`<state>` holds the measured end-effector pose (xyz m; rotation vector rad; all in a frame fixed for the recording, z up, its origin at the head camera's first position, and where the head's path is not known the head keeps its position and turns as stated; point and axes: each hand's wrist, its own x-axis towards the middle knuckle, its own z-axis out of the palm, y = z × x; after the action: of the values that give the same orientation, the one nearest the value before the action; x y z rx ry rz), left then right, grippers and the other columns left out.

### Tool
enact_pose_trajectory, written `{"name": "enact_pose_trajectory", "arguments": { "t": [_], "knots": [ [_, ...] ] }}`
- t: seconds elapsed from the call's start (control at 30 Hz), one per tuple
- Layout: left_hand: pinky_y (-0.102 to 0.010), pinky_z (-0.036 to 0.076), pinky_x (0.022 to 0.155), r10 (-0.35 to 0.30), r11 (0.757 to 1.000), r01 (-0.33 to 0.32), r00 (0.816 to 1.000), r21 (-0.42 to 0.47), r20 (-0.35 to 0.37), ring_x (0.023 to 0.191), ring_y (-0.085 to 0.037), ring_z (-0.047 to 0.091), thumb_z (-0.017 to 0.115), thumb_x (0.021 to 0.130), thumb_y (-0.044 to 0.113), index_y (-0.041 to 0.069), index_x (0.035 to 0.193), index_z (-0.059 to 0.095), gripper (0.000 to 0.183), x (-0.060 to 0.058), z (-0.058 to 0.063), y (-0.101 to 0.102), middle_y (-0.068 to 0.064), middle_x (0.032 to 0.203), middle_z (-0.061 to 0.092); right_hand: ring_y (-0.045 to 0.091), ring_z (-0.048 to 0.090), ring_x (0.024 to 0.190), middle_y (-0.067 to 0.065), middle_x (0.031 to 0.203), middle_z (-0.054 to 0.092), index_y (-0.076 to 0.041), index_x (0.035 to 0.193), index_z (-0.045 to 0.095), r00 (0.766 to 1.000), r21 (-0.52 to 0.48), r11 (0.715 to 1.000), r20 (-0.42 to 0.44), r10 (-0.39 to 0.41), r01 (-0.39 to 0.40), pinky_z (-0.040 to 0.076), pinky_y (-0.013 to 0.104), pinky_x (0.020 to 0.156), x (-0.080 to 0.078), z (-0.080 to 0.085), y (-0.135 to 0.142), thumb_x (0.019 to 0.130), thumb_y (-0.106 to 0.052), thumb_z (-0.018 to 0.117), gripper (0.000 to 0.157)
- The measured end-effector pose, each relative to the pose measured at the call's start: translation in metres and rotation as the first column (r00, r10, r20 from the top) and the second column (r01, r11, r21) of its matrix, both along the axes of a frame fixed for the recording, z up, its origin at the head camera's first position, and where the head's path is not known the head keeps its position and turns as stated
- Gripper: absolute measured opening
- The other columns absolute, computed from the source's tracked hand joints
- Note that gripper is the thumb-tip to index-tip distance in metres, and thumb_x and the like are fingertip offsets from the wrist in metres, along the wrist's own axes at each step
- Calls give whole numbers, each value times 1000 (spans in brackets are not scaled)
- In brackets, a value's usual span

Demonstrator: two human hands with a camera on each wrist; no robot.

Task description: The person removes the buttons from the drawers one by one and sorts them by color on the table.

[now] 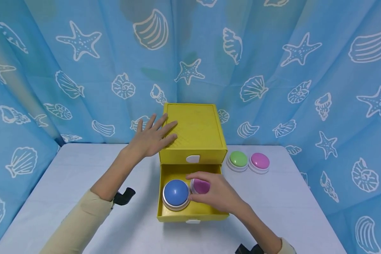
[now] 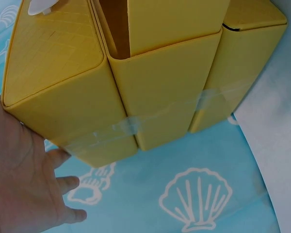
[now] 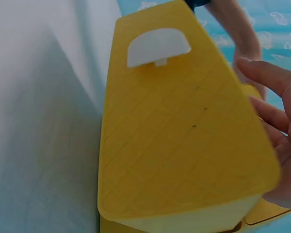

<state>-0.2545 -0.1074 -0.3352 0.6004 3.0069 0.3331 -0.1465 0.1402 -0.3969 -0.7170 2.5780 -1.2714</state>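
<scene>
In the head view, my left hand point(image 1: 150, 138) rests with spread fingers on the left top edge of a yellow drawer box point(image 1: 195, 123). The lower drawer point(image 1: 206, 209) of the box is pulled out toward me. Inside it sits a large blue dome push button point(image 1: 176, 192) with a silvery rim. Right of this, my right hand point(image 1: 220, 192) holds a purple-pink push button point(image 1: 201, 186) between curled thumb and fingers, which cover part of it. The right wrist view shows the right hand point(image 3: 281, 121) behind the drawer's front, the button hidden there.
A green push button point(image 1: 238, 159) and a pink one point(image 1: 260, 161) stand side by side on the white table point(image 1: 127, 218), right of the box. Behind hangs a blue curtain point(image 1: 206, 49) with white shells and starfish. White handles point(image 1: 192, 159) mark the drawer fronts.
</scene>
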Motion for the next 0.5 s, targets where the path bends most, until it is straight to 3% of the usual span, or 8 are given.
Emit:
{"name": "enact_pose_trajectory", "arguments": {
  "t": [0.27,0.5],
  "knots": [
    [-64,-5,114,-2,1000,2,1000,2,2,151,-37,-4,28,105,57,25,161,25,64,1,1,0,-8,167,8,22,57,122,-1,129,65,-15,132,65,995,115,988,-12,104,-102,47,44,101,-14,-8,-12,81,-37,84,59],
    [-64,-5,114,4,1000,-4,1000,1,2,151,-37,-3,29,105,57,25,160,26,64,2,2,0,-8,167,8,15,58,115,-5,130,63,-18,135,62,984,282,947,-45,175,-155,48,39,99,-23,-12,-21,77,-44,85,67]
  ]
}}
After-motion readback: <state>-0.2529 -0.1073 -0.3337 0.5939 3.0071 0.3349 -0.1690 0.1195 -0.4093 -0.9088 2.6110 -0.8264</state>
